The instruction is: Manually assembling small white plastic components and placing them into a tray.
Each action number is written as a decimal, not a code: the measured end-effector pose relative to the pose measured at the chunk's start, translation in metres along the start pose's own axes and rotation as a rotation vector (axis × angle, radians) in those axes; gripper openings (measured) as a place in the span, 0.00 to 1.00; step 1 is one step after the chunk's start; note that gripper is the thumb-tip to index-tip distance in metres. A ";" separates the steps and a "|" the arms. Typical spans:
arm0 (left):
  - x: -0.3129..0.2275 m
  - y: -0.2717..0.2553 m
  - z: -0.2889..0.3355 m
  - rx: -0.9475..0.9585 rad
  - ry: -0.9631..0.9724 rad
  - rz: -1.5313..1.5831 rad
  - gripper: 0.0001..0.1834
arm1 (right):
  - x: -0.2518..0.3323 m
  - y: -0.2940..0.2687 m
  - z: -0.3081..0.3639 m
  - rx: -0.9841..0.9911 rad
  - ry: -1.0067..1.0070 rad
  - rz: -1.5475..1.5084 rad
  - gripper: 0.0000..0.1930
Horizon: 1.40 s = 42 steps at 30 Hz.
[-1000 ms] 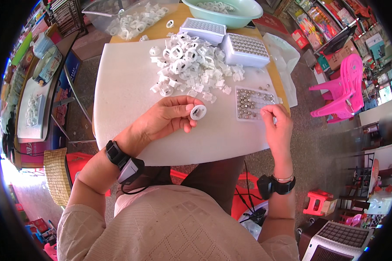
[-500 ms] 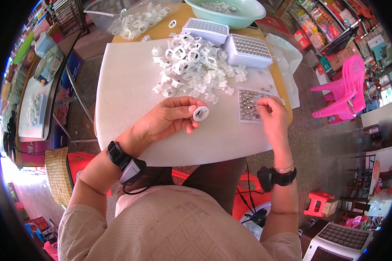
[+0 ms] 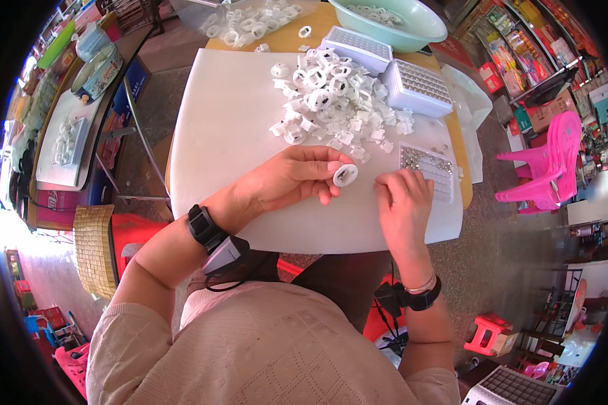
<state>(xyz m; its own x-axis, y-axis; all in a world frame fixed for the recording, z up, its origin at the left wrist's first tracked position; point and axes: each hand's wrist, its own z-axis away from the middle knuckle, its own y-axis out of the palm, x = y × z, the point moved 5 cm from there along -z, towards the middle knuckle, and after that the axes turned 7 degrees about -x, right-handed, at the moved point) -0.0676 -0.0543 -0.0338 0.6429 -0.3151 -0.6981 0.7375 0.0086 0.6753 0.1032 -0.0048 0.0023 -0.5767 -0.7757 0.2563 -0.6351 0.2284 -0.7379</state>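
Note:
My left hand pinches a white round plastic part with a dark slot in its middle, held just above the white board. To its right, my right hand has its thumb and fingertips drawn together; anything between them is too small to make out. Beside that hand lies a shallow clear tray of small round metallic pieces, partly covered by the fingers. Beyond both hands is a heap of white plastic parts, rings and small square pieces mixed.
Two stacks of white trays, one pale and one filled with metallic pieces, stand behind the heap. A pale green basin and a clear bag of white parts sit at the far edge. Pink chairs stand at right.
My right hand has come off the tray and moved left toward my left hand, which keeps the white round part. The view has shifted, so the table appears further right.

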 end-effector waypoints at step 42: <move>0.008 -0.002 -0.005 0.068 -0.014 -0.010 0.15 | 0.027 0.001 -0.017 0.129 0.448 -0.604 0.06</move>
<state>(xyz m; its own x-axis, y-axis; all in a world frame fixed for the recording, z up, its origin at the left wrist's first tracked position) -0.0624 -0.0520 -0.0422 0.6325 -0.3278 -0.7018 0.7278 -0.0585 0.6833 0.0782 -0.0154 0.0190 -0.3191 -0.4250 0.8471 -0.8572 -0.2518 -0.4492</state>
